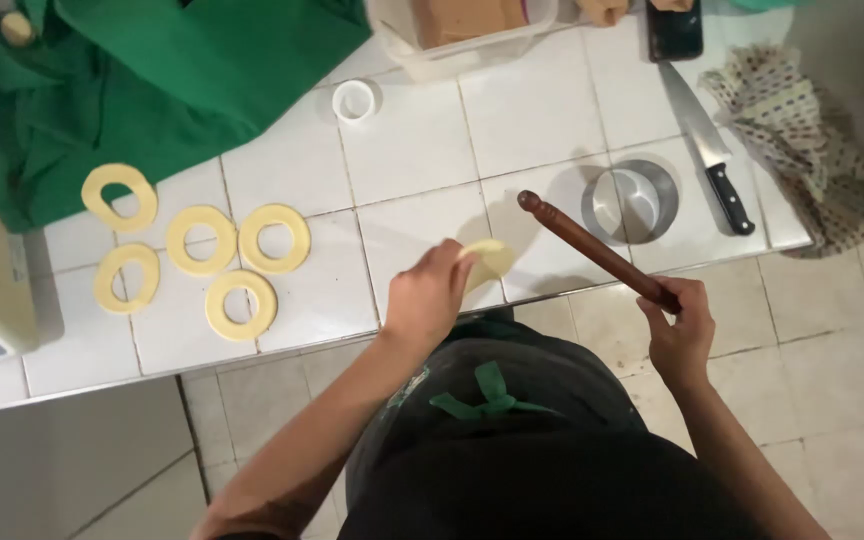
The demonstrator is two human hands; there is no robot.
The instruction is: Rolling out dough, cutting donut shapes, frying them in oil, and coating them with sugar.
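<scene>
Left hand (430, 295) closed on dough piece (490, 262), frame centre, above worktop (412, 160) edge. Right hand (680, 330) clenched around rolling pin (597, 250), tip raised. Risks: thin dough tearing or slipping to floor; swinging pin striking steel ring (630, 200) or knife (712, 165).

The piece of dough (490, 262) is a small, pale yellow, flattened disc, thin and soft-looking, with one edge curling. It is lifted at a tilt just above the near edge of the white tiled counter, its left part hidden behind fingers, so its full outline cannot be told. The rolling pin (597, 251) is a slim, dark brown wooden rod with a rounded knob at its far end. It slants from near right up to far left, raised over the counter's near edge.
</scene>
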